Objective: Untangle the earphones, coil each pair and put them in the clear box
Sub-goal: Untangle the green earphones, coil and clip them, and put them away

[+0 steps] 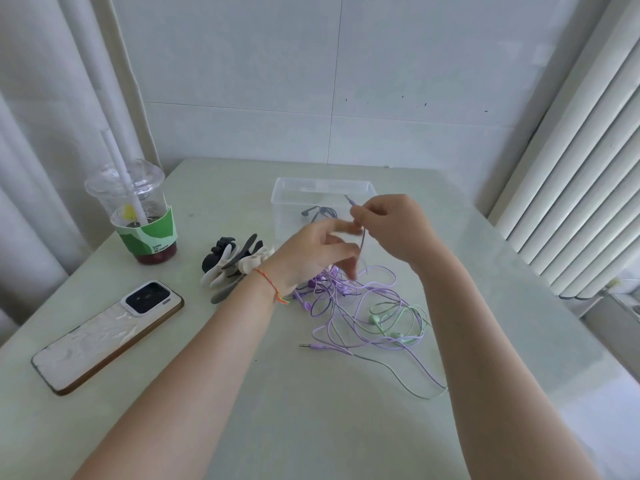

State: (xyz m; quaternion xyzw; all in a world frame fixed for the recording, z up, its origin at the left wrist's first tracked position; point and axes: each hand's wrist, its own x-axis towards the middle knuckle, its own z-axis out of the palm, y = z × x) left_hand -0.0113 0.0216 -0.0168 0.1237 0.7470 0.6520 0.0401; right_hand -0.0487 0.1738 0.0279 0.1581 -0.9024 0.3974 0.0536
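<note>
two hands work above the tangle point(363, 306) of purple and green cords. right hand point(391, 226) pinches a purple cord point(362, 242) just below its plug point(350, 200); left hand point(311, 252) is blurred, fingers half curled at the same cord, grip unclear. cord is light, limp, snag-prone: hold near the plug. tangle lies at 6 o'clock of the hands; box point(287, 188) at 12, one dark pair inside.

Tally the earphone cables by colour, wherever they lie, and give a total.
Purple, held in the right hand beside the left hand: 1
Purple, loose on the table: at least 1; the tangle hides any more
Green: 1
Dark, in the clear box: 1
Total: at least 4
</note>
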